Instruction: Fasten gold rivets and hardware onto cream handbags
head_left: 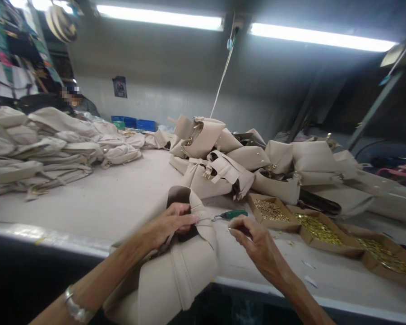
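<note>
A beige handbag lies over the table's front edge, its dark lining showing at the opening. Gripping the strap by that opening is my left hand, thumb and fingers closed on it. To the right of the bag, my right hand hovers over the table with thumb and forefinger pinched. A tiny shiny bit shows at the fingertips, too small to name. Just behind that hand, a green-handled hook tool rests on the table.
Cardboard trays of small gold-coloured metal parts stand at the right. Beige bags are heaped behind them, and more beige pieces pile up at the left. A person sits at the far left, near blue bins.
</note>
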`<state>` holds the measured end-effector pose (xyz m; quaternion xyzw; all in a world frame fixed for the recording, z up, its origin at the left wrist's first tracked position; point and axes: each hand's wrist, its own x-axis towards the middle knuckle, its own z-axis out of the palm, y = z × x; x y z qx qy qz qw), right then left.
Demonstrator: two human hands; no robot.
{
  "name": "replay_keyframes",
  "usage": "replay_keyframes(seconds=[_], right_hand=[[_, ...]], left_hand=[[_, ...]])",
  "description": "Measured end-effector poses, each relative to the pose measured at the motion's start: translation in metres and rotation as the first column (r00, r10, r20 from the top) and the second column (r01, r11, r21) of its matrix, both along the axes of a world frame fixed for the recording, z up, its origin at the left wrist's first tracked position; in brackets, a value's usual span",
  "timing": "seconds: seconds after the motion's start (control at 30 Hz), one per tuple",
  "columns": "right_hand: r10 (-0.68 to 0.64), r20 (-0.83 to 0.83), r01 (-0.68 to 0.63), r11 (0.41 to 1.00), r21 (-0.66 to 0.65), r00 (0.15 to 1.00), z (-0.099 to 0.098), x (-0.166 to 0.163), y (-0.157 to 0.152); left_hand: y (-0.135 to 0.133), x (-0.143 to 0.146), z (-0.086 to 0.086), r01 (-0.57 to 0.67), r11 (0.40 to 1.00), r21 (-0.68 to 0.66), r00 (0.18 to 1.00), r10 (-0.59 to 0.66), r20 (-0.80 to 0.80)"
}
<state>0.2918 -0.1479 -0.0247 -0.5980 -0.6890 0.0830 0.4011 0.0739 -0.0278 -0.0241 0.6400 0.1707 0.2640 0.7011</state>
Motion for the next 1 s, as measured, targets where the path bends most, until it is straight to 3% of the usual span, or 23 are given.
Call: replay_keyframes(seconds=[0.1, 0.23, 0.8, 1.0], right_hand=[[0.105, -0.043, -0.101, 0.991, 0.089, 0.994, 0.02, -0.028, 0.017], [0.151, -0.018, -0.147, 0.981, 0.127, 0.988, 0.023, -0.044, 0.035], [0.121, 0.247, -0.153, 0.982, 0.114, 0.961, 0.026, -0.05, 0.045], [0.212, 0.331, -0.232, 0.972, 0.024, 0.92, 0.038, -0.041, 0.058]], left_hand=[[0.002, 0.0, -0.003, 0.018, 1.0, 0.001, 1.0, -0.018, 0.013], [0.001, 0.0, -0.004, 0.054, 0.999, 0.0, 0.997, -0.054, 0.063], [0.004, -0.001, -0.007, 0.08, 0.995, -0.051, 0.991, -0.074, 0.113], [-0.001, -0.002, -0.001, -0.047, 0.995, -0.092, 0.997, 0.053, 0.064]])
